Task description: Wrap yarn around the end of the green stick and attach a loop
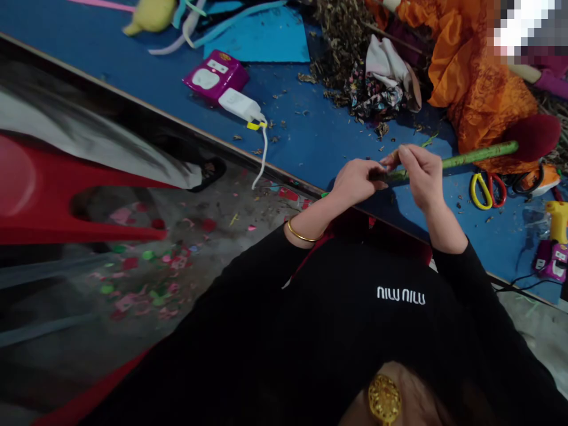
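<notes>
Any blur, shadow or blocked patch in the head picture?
Head view: dim overall; a dark shadow lies on the blue table by the right hand; red plastic furniture at left looks soft; the top-right corner is pixelated, unreadable; the green stick reads fairly clearly.

Single head cam on the wearer, above and behind the fingers (407,158), facing forward and steeply down. Fairly close, wide view. Fingers sit right of centre, a bit above mid-frame. Black top (337,331) fills the frame below them, nearest the lens. Tabletop (310,142) stretches beyond them, edge slanting down to the right; floor (213,204) shows left of them.
</notes>
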Demonstrator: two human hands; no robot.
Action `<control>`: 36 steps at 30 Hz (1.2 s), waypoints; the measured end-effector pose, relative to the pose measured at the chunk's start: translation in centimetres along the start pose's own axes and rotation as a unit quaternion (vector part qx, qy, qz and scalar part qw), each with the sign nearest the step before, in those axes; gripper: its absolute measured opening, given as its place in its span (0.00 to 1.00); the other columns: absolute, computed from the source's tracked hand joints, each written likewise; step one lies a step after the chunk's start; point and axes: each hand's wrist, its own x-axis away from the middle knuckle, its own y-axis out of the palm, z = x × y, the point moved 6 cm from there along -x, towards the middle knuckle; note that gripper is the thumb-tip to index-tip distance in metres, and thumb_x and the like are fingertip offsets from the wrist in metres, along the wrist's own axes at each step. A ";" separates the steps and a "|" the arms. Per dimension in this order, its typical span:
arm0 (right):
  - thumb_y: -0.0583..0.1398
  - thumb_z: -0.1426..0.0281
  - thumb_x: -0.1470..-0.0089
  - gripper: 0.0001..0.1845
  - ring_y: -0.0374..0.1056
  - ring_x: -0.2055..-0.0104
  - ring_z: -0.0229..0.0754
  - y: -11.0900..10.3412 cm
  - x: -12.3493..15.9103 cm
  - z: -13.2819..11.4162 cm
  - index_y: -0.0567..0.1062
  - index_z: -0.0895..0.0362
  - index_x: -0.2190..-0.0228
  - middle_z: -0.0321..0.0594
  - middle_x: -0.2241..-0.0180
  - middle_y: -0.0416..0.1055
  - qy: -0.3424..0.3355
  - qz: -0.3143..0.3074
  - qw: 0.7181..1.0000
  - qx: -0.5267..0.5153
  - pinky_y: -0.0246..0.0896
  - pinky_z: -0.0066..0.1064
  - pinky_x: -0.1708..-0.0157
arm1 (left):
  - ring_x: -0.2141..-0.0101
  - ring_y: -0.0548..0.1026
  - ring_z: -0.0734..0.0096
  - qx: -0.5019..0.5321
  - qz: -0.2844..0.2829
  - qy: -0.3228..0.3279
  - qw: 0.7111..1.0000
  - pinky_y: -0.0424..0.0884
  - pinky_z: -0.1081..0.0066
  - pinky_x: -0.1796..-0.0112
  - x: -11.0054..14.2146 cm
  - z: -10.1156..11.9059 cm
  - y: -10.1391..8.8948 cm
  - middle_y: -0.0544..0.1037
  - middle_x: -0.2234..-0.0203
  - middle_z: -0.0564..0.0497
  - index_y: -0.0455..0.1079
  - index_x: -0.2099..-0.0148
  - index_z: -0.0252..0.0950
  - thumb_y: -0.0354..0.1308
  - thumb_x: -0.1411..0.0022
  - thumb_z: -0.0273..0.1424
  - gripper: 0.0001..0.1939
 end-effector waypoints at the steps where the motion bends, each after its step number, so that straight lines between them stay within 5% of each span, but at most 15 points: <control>1: 0.60 0.48 0.35 0.26 0.71 0.67 0.35 0.1 -0.9 0.5 0.77 0.54 0.76 0.36 0.72 0.73 0.011 -0.004 1.000 -0.004 0.69 0.32 0.58 | 0.58 0.83 0.53 -0.026 0.002 -0.002 1.000 0.75 0.62 0.57 0.1 0.1 0.0 0.86 0.61 0.47 0.84 0.55 0.36 0.69 0.47 0.29 0.16; 11: 0.63 0.62 0.34 0.19 0.71 0.72 0.33 2.1 -4.7 6.1 0.79 0.57 0.76 0.36 0.76 0.75 0.133 -0.020 0.989 -0.055 0.69 0.27 0.67 | 0.54 0.83 0.49 -0.192 0.034 0.021 0.981 0.76 0.60 0.55 1.7 1.2 -0.1 0.86 0.55 0.45 0.81 0.46 0.38 0.64 0.39 0.31 0.18; 16: 0.61 0.69 0.35 0.19 0.69 0.75 0.32 2.2 -4.5 6.2 0.79 0.59 0.78 0.37 0.78 0.74 0.191 -0.029 0.981 -0.033 0.63 0.25 0.71 | 0.56 0.84 0.54 -0.221 0.069 0.086 0.969 0.76 0.64 0.56 2.3 0.8 0.6 0.86 0.54 0.44 0.73 0.38 0.36 0.62 0.37 0.30 0.25; 24: 0.62 0.69 0.37 0.19 0.72 0.71 0.32 2.0 -4.3 5.5 0.78 0.58 0.80 0.36 0.76 0.76 0.151 -0.041 0.988 -0.010 0.67 0.25 0.64 | 0.52 0.84 0.54 -0.186 0.062 0.144 0.970 0.77 0.61 0.51 2.3 0.4 1.2 0.86 0.51 0.44 0.81 0.46 0.35 0.60 0.36 0.25 0.18; 29: 0.66 0.68 0.40 0.19 0.71 0.72 0.32 -3.1 -3.2 2.5 0.73 0.58 0.81 0.35 0.75 0.75 0.116 -0.021 0.993 -0.001 0.67 0.26 0.67 | 0.50 0.83 0.54 -0.150 0.071 0.094 0.982 0.77 0.63 0.50 2.5 0.6 -0.5 0.86 0.51 0.47 0.83 0.47 0.39 0.66 0.38 0.28 0.17; 33: 0.70 0.64 0.45 0.16 0.58 0.85 0.27 -9.6 -1.2 0.7 0.76 0.58 0.78 0.32 0.84 0.67 0.191 -0.068 0.979 0.023 0.54 0.27 0.80 | 0.50 0.83 0.54 -0.144 0.059 0.065 0.986 0.77 0.63 0.50 3.1 0.3 -2.7 0.86 0.52 0.49 0.84 0.48 0.41 0.68 0.39 0.28 0.16; 36: 0.76 0.60 0.56 0.19 0.53 0.87 0.23 -13.6 0.0 0.0 0.84 0.58 0.65 0.29 0.82 0.67 0.244 -0.092 0.965 0.013 0.48 0.29 0.82 | 0.51 0.83 0.53 -0.137 0.075 0.053 0.986 0.77 0.62 0.49 3.8 -0.4 -4.5 0.86 0.52 0.48 0.84 0.49 0.40 0.69 0.40 0.29 0.16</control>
